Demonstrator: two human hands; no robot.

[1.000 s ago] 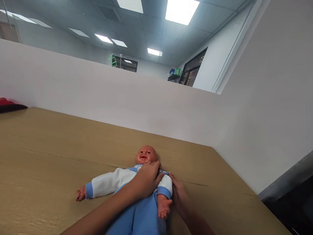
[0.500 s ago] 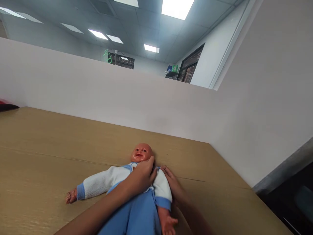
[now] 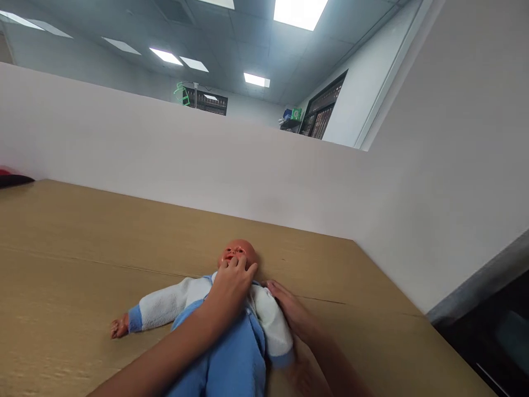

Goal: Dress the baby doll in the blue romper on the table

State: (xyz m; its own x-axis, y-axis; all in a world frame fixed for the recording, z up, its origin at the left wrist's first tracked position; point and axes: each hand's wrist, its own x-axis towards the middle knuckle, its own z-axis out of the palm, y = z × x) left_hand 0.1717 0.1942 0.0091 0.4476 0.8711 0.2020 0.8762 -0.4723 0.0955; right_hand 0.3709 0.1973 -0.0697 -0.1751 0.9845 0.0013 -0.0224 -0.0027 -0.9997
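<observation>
A baby doll [image 3: 223,353] in a white and blue outfit lies on its back on the table, head away from me. My left hand [image 3: 232,282] lies over its upper chest and neck, fingers bent against the chin and lower face, covering the collar. My right hand [image 3: 291,310] grips the white sleeve [image 3: 268,311] at the shoulder on the doll's right-hand side in view. The other sleeve [image 3: 165,304] stretches out to the left, its small plastic hand on the table. Near my right forearm the doll's other hand is smeared by motion.
The brown tabletop [image 3: 103,226] runs back to a low white partition [image 3: 185,160]. A wall [image 3: 446,165] rises at the right. A dark and red object [image 3: 14,180] sits at the far left edge. Beyond the partition, a green hanger [image 3: 182,94] hangs.
My left hand has moved left and up onto the doll's chin. The doll's body and head have shifted slightly left, and its right-side arm has swung outward. My right hand stays at the shoulder.
</observation>
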